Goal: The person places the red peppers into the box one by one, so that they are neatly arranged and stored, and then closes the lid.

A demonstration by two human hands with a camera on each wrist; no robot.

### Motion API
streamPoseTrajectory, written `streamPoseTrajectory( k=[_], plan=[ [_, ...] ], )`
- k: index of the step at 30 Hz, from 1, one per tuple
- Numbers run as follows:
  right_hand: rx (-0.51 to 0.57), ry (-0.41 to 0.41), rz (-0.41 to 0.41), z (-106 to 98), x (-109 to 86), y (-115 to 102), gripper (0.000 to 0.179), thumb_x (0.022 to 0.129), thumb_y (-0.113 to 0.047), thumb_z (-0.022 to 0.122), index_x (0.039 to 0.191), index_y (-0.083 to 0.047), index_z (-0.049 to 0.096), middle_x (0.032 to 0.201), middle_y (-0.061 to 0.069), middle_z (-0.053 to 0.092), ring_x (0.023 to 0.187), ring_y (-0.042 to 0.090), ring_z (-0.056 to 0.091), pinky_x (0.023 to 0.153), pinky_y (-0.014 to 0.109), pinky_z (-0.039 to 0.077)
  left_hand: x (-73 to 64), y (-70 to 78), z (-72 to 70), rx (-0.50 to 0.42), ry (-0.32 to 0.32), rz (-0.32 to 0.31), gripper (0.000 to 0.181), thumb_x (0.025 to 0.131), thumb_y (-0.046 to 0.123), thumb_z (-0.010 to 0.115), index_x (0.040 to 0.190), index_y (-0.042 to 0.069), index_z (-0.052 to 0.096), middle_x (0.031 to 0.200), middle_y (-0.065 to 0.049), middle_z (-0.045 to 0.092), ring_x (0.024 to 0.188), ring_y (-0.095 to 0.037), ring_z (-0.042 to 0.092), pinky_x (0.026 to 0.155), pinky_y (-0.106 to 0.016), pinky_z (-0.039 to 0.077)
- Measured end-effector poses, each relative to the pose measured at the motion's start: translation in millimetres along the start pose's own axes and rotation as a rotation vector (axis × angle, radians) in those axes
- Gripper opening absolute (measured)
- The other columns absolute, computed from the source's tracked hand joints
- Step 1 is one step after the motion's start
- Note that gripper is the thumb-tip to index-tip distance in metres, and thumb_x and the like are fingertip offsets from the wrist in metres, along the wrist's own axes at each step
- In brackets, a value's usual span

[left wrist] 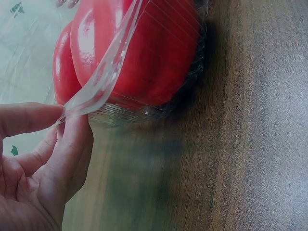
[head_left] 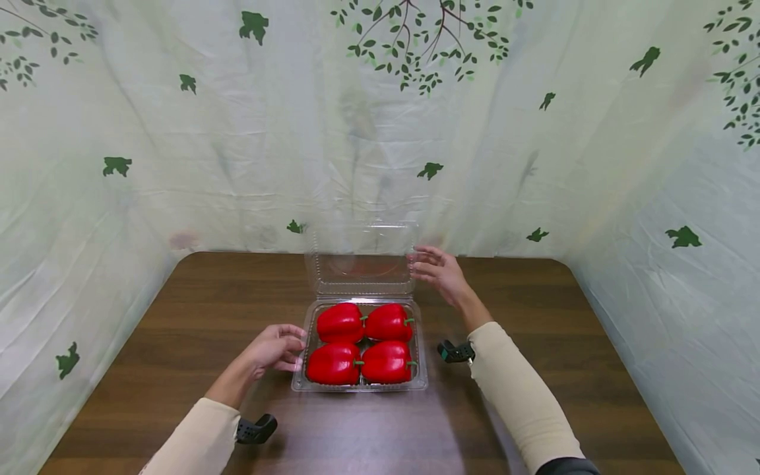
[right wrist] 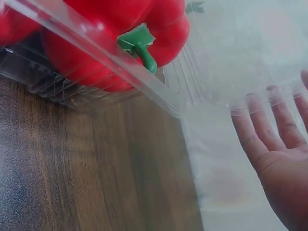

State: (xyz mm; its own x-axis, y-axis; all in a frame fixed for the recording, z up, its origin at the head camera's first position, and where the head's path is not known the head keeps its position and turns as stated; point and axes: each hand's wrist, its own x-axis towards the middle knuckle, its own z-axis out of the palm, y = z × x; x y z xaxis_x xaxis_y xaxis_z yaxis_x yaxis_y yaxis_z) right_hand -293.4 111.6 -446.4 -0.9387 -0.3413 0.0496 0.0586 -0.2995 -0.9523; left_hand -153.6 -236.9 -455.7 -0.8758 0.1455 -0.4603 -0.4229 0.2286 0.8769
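A clear plastic clamshell box [head_left: 419,379] sits on the table, holding several red bell peppers [head_left: 334,363] with green stems [right wrist: 142,50]. Its hinged lid [head_left: 363,284] stands raised at the back. At the box's left side, my left hand [head_left: 276,348] pinches the rim [left wrist: 98,84] between thumb and fingers, as the left wrist view shows. My right hand [head_left: 439,272] is at the lid's right edge. In the right wrist view its fingers [right wrist: 284,122] are extended, with the fingertips behind the see-through lid edge.
The brown wooden table [head_left: 237,297] reaches back to a pale curtain [head_left: 267,132] printed with green leaves, which also runs along both sides. Dark straps with wrist devices [head_left: 256,429] sit at both sleeves.
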Motion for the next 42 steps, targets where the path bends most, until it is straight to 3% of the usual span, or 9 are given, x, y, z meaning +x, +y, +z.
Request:
streamPoseTrajectory(
  k=[3, 9, 15, 20, 26, 30, 32, 39, 42],
  plan=[
    [-0.062, -0.041, -0.035, -1, -1.7, 0, 0.048, 0.095, 0.005, 0.052, 0.138, 0.015, 0.035, 0.128, 0.029, 0.054, 0.111, 0.035, 0.060, 0.104, 0.058, 0.037, -0.3, 0.3, 0.2, -0.002, 0.004, -0.008, 0.029, 0.093, 0.003, 0.054, 0.119, -0.008, 0.048, 0.085, -0.011, 0.057, 0.063, -0.020, 0.060, 0.062, -0.033, 0.060],
    [-0.137, -0.096, -0.108, -3, -6.6, -1, 0.039, 0.096, -0.001, 0.052, 0.131, 0.014, 0.044, 0.117, 0.008, 0.065, 0.107, 0.016, 0.063, 0.100, 0.039, 0.047, 0.9, -0.4, -0.3, 0.000, 0.006, -0.007, 0.030, 0.092, 0.003, 0.054, 0.120, -0.009, 0.047, 0.086, -0.011, 0.057, 0.064, -0.020, 0.060, 0.063, -0.034, 0.060],
    [-0.119, -0.173, -0.136, -3, -14.2, -5, 0.045, 0.099, -0.010, 0.051, 0.133, 0.016, 0.039, 0.133, 0.038, 0.044, 0.112, 0.015, 0.060, 0.108, 0.051, 0.037, 2.8, -1.8, -0.8, 0.006, 0.016, -0.007, 0.031, 0.092, 0.003, 0.054, 0.120, -0.008, 0.048, 0.087, -0.012, 0.058, 0.065, -0.021, 0.061, 0.064, -0.034, 0.060],
    [-0.125, -0.245, -0.143, -4, -20.8, -7, 0.058, 0.100, -0.035, 0.048, 0.136, 0.010, 0.042, 0.135, 0.038, 0.041, 0.121, 0.024, 0.054, 0.111, 0.055, 0.029, 3.0, -2.0, -1.0, 0.004, 0.015, -0.008, 0.032, 0.092, 0.003, 0.054, 0.120, -0.008, 0.047, 0.089, -0.012, 0.058, 0.065, -0.021, 0.061, 0.064, -0.034, 0.060],
    [-0.139, -0.266, -0.197, -2, -27.1, -7, 0.054, 0.101, -0.038, 0.044, 0.124, 0.009, 0.055, 0.125, 0.022, 0.059, 0.123, 0.036, 0.049, 0.107, 0.048, 0.034, 3.2, -1.8, -1.3, -0.001, 0.015, -0.014, 0.031, 0.092, 0.003, 0.054, 0.120, -0.008, 0.047, 0.088, -0.012, 0.058, 0.065, -0.021, 0.061, 0.064, -0.034, 0.060],
    [-0.110, -0.255, -0.202, -1, -33.5, -9, 0.029, 0.101, -0.037, 0.045, 0.112, -0.018, 0.065, 0.112, -0.001, 0.065, 0.111, 0.020, 0.056, 0.099, 0.036, 0.041, 3.5, -1.2, -0.8, 0.000, 0.018, -0.016, 0.031, 0.092, 0.003, 0.054, 0.120, -0.008, 0.047, 0.088, -0.012, 0.058, 0.064, -0.021, 0.061, 0.064, -0.034, 0.060],
    [-0.114, -0.239, -0.192, 0, -36.8, -9, 0.023, 0.100, -0.039, 0.048, 0.108, -0.024, 0.064, 0.106, -0.008, 0.064, 0.104, 0.012, 0.056, 0.094, 0.030, 0.043, 3.6, -1.3, -0.6, 0.002, 0.012, -0.014, 0.031, 0.092, 0.003, 0.054, 0.120, -0.008, 0.047, 0.089, -0.012, 0.058, 0.064, -0.021, 0.061, 0.064, -0.034, 0.060],
    [-0.344, -0.241, -0.221, 6, -47.6, -14, 0.045, 0.100, -0.033, 0.049, 0.117, 0.007, 0.057, 0.107, -0.006, 0.064, 0.096, 0.010, 0.057, 0.086, 0.024, 0.048, 1.7, -1.4, -0.7, -0.005, 0.019, -0.010, 0.031, 0.093, 0.003, 0.053, 0.121, -0.008, 0.047, 0.088, -0.012, 0.059, 0.064, -0.021, 0.062, 0.064, -0.033, 0.060],
    [-0.420, -0.252, -0.223, 8, -53.2, -16, 0.041, 0.100, -0.025, 0.050, 0.121, 0.009, 0.054, 0.112, -0.001, 0.064, 0.096, 0.012, 0.057, 0.084, 0.026, 0.048, 0.7, -1.1, -1.2, 0.000, 0.016, -0.008, 0.032, 0.093, 0.004, 0.053, 0.122, -0.008, 0.046, 0.088, -0.012, 0.059, 0.065, -0.020, 0.062, 0.064, -0.033, 0.059]
  ],
)
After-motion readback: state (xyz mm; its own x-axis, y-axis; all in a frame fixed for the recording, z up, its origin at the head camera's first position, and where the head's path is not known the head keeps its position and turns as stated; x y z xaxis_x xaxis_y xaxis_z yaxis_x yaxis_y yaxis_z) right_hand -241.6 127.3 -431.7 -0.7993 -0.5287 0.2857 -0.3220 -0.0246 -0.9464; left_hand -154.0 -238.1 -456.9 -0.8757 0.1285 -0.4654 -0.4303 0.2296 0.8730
